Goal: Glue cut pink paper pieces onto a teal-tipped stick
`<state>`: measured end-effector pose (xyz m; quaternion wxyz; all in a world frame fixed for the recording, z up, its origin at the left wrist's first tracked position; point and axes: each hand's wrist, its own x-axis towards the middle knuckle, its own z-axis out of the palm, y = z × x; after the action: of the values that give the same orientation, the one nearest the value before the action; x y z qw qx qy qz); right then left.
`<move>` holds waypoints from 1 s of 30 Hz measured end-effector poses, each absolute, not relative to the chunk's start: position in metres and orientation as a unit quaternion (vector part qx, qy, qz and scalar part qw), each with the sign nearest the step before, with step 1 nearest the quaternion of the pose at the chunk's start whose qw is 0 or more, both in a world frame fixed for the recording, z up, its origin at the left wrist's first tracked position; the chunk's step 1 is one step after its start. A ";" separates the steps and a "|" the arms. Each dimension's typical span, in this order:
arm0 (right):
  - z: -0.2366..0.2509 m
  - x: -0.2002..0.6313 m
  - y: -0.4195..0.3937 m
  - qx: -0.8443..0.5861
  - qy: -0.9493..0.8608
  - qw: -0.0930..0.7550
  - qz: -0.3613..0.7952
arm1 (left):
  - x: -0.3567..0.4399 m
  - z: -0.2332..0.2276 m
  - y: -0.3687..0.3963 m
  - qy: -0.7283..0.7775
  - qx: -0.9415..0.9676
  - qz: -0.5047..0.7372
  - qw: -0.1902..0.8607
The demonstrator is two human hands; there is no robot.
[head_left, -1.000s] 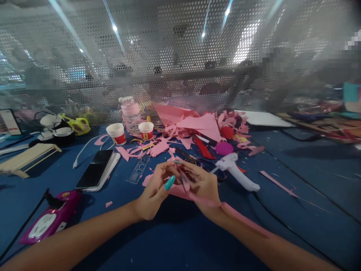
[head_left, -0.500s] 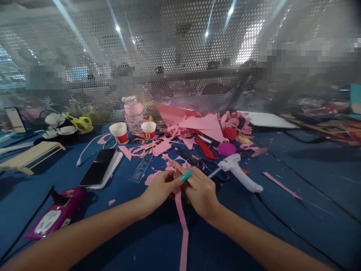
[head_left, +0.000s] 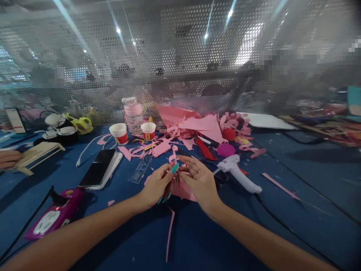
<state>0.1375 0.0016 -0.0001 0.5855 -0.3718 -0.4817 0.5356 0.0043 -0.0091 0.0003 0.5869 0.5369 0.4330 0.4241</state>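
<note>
A narrow pink paper strip (head_left: 170,234) hangs between my hands, its curled upper part showing above the fingers. My left hand (head_left: 156,184), with long teal nails, is closed in a pinch on the strip. From the other side my right hand (head_left: 201,184) holds the strip between thumb and curved fingers; the fingertips partly hide the contact. A larger pink paper piece (head_left: 184,191) shows below and behind my hands. To the right of my right hand lies a white glue gun (head_left: 239,175) with a black cord. Scissors behind it are partly hidden.
Pink paper scraps (head_left: 194,126) heap at the back near two paper cups (head_left: 119,134) and a bottle (head_left: 133,113). Left are a phone (head_left: 98,167), a clear stencil ruler (head_left: 140,170) and a purple power strip (head_left: 56,212). Another person's hand (head_left: 9,159) touches a wooden frame (head_left: 39,152).
The strip has turned edge-on and its lower end hangs higher. My right hand's fingers have shifted and spread somewhat. Another person's hand has appeared at the left edge.
</note>
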 end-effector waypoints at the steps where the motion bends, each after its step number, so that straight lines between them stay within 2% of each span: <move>1: -0.001 0.138 0.002 -0.373 -0.474 0.585 0.542 | 0.004 0.000 -0.009 0.446 0.548 0.422 0.567; 5: -0.001 0.139 0.001 -0.365 -0.460 0.577 0.567 | 0.003 -0.003 -0.008 0.484 0.571 0.400 0.529; 12: 0.000 0.139 -0.003 -0.357 -0.456 0.566 0.587 | 0.002 -0.004 -0.006 0.478 0.568 0.378 0.553; 22: 0.000 0.144 -0.005 -0.302 -0.580 0.506 0.562 | -0.003 -0.010 -0.002 0.450 0.561 0.370 0.588; 30: -0.001 0.142 -0.006 -0.279 -0.559 0.493 0.605 | -0.002 -0.010 0.003 0.394 0.519 0.388 0.652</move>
<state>0.1418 -0.0055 -0.0009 0.4934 -0.2786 -0.5590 0.6054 -0.0022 0.0027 -0.0095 0.6517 0.5195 0.3940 0.3876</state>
